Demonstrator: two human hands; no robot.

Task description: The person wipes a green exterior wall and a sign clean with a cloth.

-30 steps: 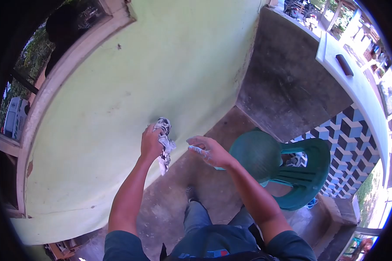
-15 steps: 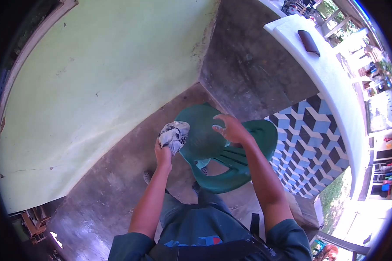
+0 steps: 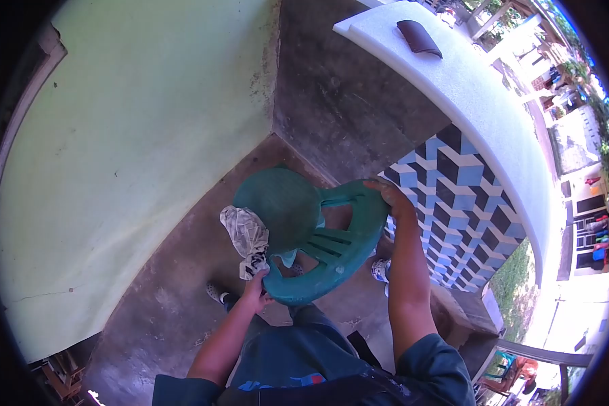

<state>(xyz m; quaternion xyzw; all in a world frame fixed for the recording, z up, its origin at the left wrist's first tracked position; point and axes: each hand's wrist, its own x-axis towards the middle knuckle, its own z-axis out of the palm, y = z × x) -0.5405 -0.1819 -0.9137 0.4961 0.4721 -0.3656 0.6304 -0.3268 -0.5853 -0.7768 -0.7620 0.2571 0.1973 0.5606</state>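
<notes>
A green plastic chair [image 3: 277, 203] with a round seat and a slotted backrest is in front of me, its back toward my body. My left hand [image 3: 256, 291] is closed on a crumpled white-and-black cloth [image 3: 245, 233] and also meets the near left corner of the backrest. The cloth hangs beside the seat. At the far right corner of the backrest, my right hand [image 3: 392, 197] is closed round the rim. The chair's legs are mostly hidden beneath it.
A pale green wall [image 3: 135, 135] rises on the left. To the right are a blue, white and black patterned wall [image 3: 453, 203] and a white ledge [image 3: 453, 81] bearing a brown curved tile [image 3: 419, 38]. A white container [image 3: 380, 271] stands on the concrete floor [image 3: 176, 304].
My right hand has gone from open above the seat to gripping the backrest. My left hand has come down with the cloth to the backrest's corner. The chair has turned and appears further left.
</notes>
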